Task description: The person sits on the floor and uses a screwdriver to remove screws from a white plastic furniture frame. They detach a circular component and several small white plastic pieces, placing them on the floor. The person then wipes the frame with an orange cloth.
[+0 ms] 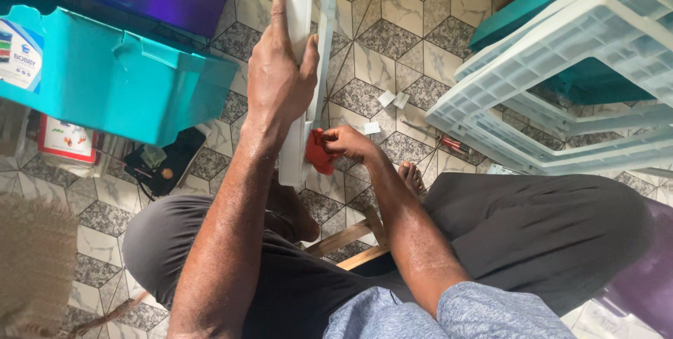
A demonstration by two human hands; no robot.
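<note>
A long white panel is held upright over the tiled floor, its long axis running away from the body. The left hand is clasped around its middle; the right hand (nearer the lower end) pinches a red cloth against it. A teal bin with a white label stands left.

Soft even daylight, faint shadows, sharp centre, blurred lower-left corner

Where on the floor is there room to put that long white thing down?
Bare tiles lie between the long white piece and the white plastic racks. It is crowded by the teal bin, and paper scraps and a screwdriver lie nearer the foot.
</note>
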